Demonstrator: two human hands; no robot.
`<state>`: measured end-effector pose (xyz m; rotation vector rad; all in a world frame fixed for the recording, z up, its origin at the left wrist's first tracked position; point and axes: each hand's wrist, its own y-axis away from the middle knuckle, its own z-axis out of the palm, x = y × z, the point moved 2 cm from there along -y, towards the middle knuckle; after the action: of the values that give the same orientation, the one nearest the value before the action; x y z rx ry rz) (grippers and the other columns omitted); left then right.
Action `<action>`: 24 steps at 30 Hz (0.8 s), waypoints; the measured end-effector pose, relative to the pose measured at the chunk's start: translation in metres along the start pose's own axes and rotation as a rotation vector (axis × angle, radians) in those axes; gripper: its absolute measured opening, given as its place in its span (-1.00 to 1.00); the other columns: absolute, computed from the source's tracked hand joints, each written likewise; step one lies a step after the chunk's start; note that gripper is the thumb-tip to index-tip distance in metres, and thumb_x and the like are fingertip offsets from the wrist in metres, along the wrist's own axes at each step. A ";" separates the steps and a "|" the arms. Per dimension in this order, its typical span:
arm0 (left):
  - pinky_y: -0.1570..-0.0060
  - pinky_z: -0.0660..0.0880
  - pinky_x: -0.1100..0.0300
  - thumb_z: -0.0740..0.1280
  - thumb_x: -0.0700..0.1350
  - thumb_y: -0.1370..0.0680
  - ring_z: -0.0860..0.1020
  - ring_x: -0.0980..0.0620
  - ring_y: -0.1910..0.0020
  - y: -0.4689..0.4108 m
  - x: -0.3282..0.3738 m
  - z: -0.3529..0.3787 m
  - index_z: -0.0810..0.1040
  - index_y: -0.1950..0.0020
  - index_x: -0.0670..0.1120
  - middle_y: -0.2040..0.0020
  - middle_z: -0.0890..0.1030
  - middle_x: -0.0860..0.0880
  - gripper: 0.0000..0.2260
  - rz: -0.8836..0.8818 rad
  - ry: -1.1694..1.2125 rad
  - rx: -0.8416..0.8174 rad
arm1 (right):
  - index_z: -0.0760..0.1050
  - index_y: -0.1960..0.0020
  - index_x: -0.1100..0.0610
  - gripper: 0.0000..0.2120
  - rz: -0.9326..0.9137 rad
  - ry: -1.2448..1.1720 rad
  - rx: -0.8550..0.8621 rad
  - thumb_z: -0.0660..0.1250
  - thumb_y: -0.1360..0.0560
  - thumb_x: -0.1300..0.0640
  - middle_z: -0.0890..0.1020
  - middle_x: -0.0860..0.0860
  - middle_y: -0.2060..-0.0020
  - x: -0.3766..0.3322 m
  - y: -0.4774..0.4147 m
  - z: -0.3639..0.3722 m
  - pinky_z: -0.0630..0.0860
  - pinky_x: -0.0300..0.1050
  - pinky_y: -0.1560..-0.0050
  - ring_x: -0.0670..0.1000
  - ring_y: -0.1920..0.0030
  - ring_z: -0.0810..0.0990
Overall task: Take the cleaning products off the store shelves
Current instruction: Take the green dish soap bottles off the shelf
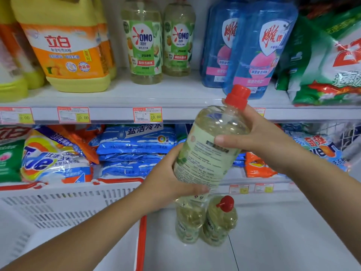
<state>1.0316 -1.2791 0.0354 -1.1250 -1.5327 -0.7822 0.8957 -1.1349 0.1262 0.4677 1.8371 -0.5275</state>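
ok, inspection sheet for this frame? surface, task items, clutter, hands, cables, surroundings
surface: white upper shelf, partly stocked; white lower surface below.
job's things: held bottle, red cap, tilted, off the shelf; two matching bottles upright on the lower surface; two OMO bottles remain on the upper shelf.
clutter: yellow jugs, blue pouches, detergent bags, white basket.
grippers: left hand grips the held bottle's lower body; right hand grips its shoulder.
cables: nothing seen.
surroundings: price tags on the shelf edge.
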 end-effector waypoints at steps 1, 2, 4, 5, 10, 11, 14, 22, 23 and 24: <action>-0.12 0.53 0.20 0.69 -0.08 -0.19 0.58 0.29 -0.10 0.001 0.000 0.004 0.36 -0.27 0.38 -0.12 0.61 0.30 -0.18 0.029 -0.051 0.066 | 0.45 -0.12 -0.19 -0.36 0.001 0.049 0.029 0.62 -0.10 -0.05 0.68 -0.34 0.11 -0.003 0.000 0.000 0.56 -0.38 0.15 -0.29 0.09 0.66; -0.08 0.52 0.24 0.69 -0.05 -0.19 0.57 0.33 -0.09 0.003 0.003 0.007 0.32 -0.24 0.44 -0.11 0.59 0.34 -0.18 0.057 -0.101 0.117 | 0.46 -0.12 -0.17 -0.37 -0.004 0.073 0.058 0.59 -0.09 -0.08 0.68 -0.35 0.13 -0.004 0.001 0.000 0.56 -0.39 0.18 -0.30 0.11 0.66; -0.11 0.52 0.19 0.68 0.06 -0.18 0.54 0.33 -0.13 0.002 0.007 0.006 0.24 -0.26 0.50 -0.15 0.56 0.33 -0.14 0.084 -0.174 0.123 | 0.50 -0.14 -0.10 -0.36 -0.025 0.045 0.102 0.61 -0.09 -0.05 0.70 -0.28 0.11 -0.007 0.003 0.000 0.57 -0.37 0.20 -0.25 0.11 0.68; -0.15 0.52 0.13 0.67 0.11 -0.17 0.53 0.30 -0.17 0.000 0.010 0.005 0.22 -0.30 0.48 -0.20 0.54 0.30 -0.12 0.083 -0.197 0.074 | 0.52 -0.14 -0.08 -0.34 -0.030 0.025 0.103 0.65 -0.08 0.00 0.71 -0.26 0.11 -0.006 0.005 -0.003 0.56 -0.39 0.22 -0.24 0.11 0.69; -0.28 0.50 -0.04 0.64 -0.18 -0.30 0.58 0.13 -0.24 -0.013 0.015 0.006 0.19 -0.46 0.32 -0.26 0.59 0.19 -0.06 0.011 0.010 -0.273 | 0.55 -0.18 -0.12 -0.24 -0.022 -0.036 0.003 0.65 0.00 0.11 0.71 -0.11 -0.05 0.001 0.013 -0.025 0.59 -0.29 0.07 -0.09 -0.04 0.70; -0.25 0.52 -0.05 0.63 -0.21 -0.30 0.59 0.09 -0.23 -0.016 0.015 0.008 0.20 -0.47 0.31 -0.24 0.60 0.17 -0.07 0.007 0.032 -0.287 | 0.55 -0.19 -0.11 -0.24 -0.009 -0.051 -0.009 0.65 -0.01 0.15 0.71 -0.09 -0.06 0.003 0.014 -0.028 0.59 -0.27 0.06 -0.06 -0.05 0.70; -0.02 0.57 0.20 0.60 -0.29 -0.31 0.64 0.16 -0.08 -0.022 0.021 0.024 0.35 -0.32 0.31 -0.10 0.65 0.21 -0.21 0.071 -0.001 -0.185 | 0.49 -0.27 -0.16 -0.20 0.022 -0.044 -0.025 0.66 -0.11 0.19 0.69 -0.11 -0.13 0.001 0.019 -0.033 0.61 -0.19 -0.05 -0.05 -0.13 0.67; -0.28 0.45 0.06 0.59 0.03 -0.28 0.43 0.15 -0.33 -0.043 0.032 0.093 0.09 -0.55 0.27 -0.38 0.42 0.18 -0.02 0.237 -0.295 0.199 | 0.38 -0.29 -0.12 -0.22 0.229 -0.053 0.221 0.59 -0.14 -0.17 0.71 -0.07 0.00 -0.003 0.031 -0.057 0.68 0.10 0.20 0.02 0.07 0.73; -0.29 0.42 0.11 0.59 0.06 -0.30 0.39 0.19 -0.32 -0.044 0.034 0.098 0.04 -0.56 0.25 -0.39 0.37 0.20 0.00 0.258 -0.366 0.198 | 0.43 -0.25 -0.08 -0.31 0.212 -0.080 0.287 0.58 -0.19 -0.12 0.72 -0.04 0.04 0.000 0.032 -0.062 0.67 0.06 0.26 0.03 0.12 0.74; -0.28 0.38 0.20 0.58 0.10 -0.32 0.36 0.24 -0.28 -0.045 0.036 0.101 -0.02 -0.56 0.26 -0.36 0.32 0.24 0.01 0.282 -0.428 0.169 | 0.47 -0.22 -0.05 -0.39 0.199 -0.100 0.329 0.59 -0.22 -0.06 0.73 -0.02 0.08 0.003 0.036 -0.067 0.65 0.00 0.31 0.04 0.16 0.74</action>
<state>0.9532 -1.1940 0.0479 -1.4022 -1.6989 -0.2215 0.8627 -1.0674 0.1381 0.8217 1.5916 -0.7054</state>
